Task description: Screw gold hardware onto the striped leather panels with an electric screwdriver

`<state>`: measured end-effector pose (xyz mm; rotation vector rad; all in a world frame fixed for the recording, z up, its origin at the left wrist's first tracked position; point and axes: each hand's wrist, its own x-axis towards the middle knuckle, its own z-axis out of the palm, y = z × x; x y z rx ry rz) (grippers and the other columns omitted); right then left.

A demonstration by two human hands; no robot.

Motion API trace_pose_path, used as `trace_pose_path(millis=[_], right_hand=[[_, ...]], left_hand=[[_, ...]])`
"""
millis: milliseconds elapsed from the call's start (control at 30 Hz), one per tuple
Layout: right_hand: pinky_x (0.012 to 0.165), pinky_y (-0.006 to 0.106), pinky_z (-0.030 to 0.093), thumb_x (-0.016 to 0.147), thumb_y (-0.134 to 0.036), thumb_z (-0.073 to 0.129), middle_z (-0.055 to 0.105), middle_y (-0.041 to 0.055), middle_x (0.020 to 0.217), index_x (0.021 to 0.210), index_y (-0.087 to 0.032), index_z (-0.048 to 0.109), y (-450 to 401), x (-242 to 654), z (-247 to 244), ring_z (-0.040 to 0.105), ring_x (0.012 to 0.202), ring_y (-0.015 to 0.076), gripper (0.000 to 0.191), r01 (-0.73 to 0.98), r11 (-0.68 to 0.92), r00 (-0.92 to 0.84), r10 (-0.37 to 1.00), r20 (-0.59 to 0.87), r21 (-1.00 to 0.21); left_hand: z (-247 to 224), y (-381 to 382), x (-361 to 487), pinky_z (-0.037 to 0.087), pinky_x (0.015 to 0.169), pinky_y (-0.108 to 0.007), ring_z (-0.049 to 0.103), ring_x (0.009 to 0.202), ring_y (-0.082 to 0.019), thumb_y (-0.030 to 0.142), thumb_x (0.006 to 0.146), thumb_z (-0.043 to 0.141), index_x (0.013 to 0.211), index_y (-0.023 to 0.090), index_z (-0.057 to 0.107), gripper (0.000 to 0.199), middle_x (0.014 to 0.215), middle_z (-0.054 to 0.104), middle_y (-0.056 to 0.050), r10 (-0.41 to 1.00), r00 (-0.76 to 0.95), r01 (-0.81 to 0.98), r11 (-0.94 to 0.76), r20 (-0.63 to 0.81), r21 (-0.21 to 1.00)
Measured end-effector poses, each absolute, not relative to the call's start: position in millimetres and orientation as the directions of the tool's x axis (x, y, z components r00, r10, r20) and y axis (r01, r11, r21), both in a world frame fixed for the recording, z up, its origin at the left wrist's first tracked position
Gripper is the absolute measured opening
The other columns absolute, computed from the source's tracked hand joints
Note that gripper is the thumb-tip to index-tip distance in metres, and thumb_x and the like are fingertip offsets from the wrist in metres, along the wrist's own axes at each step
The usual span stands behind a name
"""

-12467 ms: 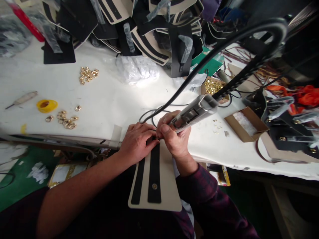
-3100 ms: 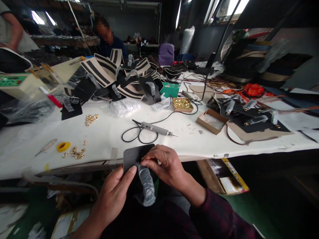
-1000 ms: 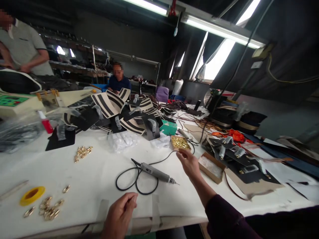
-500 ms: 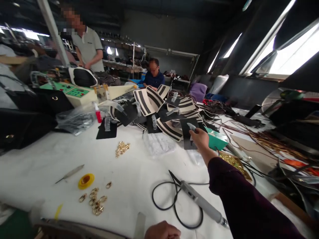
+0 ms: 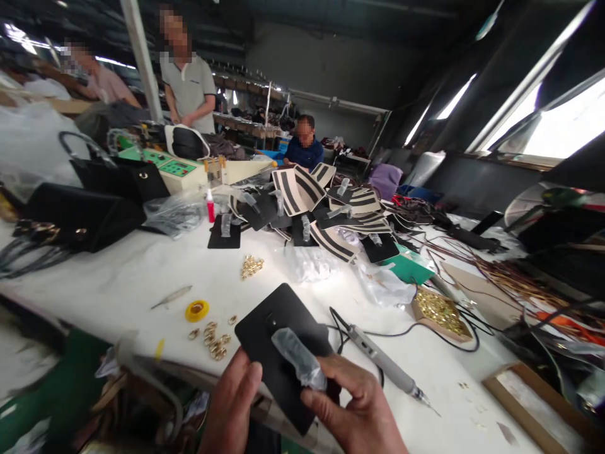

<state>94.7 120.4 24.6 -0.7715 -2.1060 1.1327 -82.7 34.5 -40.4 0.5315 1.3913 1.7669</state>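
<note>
A black flat panel (image 5: 265, 328) is held tilted over the table's front edge. A clear plastic-wrapped piece (image 5: 299, 357) is attached to its face. My left hand (image 5: 231, 400) grips the panel's lower left edge, thumb on the front. My right hand (image 5: 352, 400) pinches the lower end of the wrapped piece at the panel's right side. Just right of the panel lies a grey pen-like electric tool (image 5: 382, 362) with a black cord. Small gold rings (image 5: 216, 340) and a yellow tape roll (image 5: 196, 310) lie to the left.
Black and striped panels (image 5: 297, 189) are piled at the back. A box of gold pieces (image 5: 439, 312) and an open carton (image 5: 534, 410) stand right. A pointed tool (image 5: 172, 296), red bottle (image 5: 210, 207) and black bags (image 5: 89, 211) lie left. Other people are beyond the table.
My right hand has brought a black panel from the pile to the front, and my left hand now holds it too. The view has shifted left.
</note>
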Motion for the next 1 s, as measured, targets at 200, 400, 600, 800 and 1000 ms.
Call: trace_pose_path(millis=[200, 400, 600, 800, 1000], right_hand=[[0.071, 0.025, 0.051, 0.09, -0.034, 0.077, 0.073, 0.0022, 0.083, 0.095, -0.024, 0.079, 52, 61, -32, 0.068, 0.076, 0.0168, 0.011, 0.179, 0.407, -0.732, 0.664, 0.155, -0.896], [0.063, 0.023, 0.046, 0.083, -0.029, 0.08, 0.071, 0.001, 0.077, 0.084, -0.021, 0.077, 24, 40, -28, 0.065, 0.07, 0.0152, 0.008, 0.203, 0.382, -0.816, 0.575, 0.06, -0.902], [0.064, 0.023, 0.05, 0.086, -0.039, 0.081, 0.076, 0.0006, 0.083, 0.094, -0.026, 0.082, 43, 31, 2, 0.069, 0.075, 0.0171, 0.015, 0.229, 0.299, -0.875, 0.481, -0.061, -0.926], [0.073, 0.03, 0.056, 0.091, -0.036, 0.074, 0.078, 0.0049, 0.091, 0.1, -0.021, 0.081, 135, -17, -25, 0.068, 0.073, 0.0174, 0.018, 0.327, 0.426, -0.682, 0.724, 0.101, -0.844], [0.085, 0.029, 0.054, 0.095, -0.026, 0.068, 0.074, 0.0041, 0.114, 0.117, -0.029, 0.08, 186, -80, -72, 0.072, 0.089, 0.0175, 0.026, 0.448, 0.663, -0.792, 0.605, 0.078, -0.6]], left_hand=[[-28, -7, -102, 0.061, 0.083, -0.036, 0.076, 0.099, -0.033, 0.062, 0.065, 0.09, 0.107, 0.014, 0.077, 0.065, 0.094, 0.081, -0.009, 0.622, -0.675, -0.492, 0.02, -0.396, 0.87], [-40, -43, -115, 0.059, 0.065, -0.03, 0.074, 0.074, -0.025, 0.064, 0.071, 0.084, 0.094, 0.017, 0.076, 0.053, 0.081, 0.079, -0.006, 0.579, -0.7, -0.445, 0.103, -0.417, 0.89], [-53, -76, -133, 0.058, 0.06, -0.029, 0.074, 0.069, -0.025, 0.053, 0.076, 0.083, 0.092, 0.019, 0.075, 0.038, 0.071, 0.077, -0.003, 0.555, -0.686, -0.399, 0.255, -0.471, 0.881], [-62, -83, -133, 0.064, 0.078, -0.037, 0.08, 0.087, -0.031, 0.052, 0.077, 0.083, 0.105, 0.02, 0.075, 0.043, 0.095, 0.084, -0.007, 0.56, -0.605, -0.506, 0.278, -0.566, 0.816], [-62, -77, -128, 0.064, 0.078, -0.039, 0.078, 0.102, -0.037, 0.06, 0.074, 0.082, 0.101, 0.018, 0.078, 0.049, 0.094, 0.084, -0.01, 0.581, -0.613, -0.463, 0.284, -0.535, 0.84]])
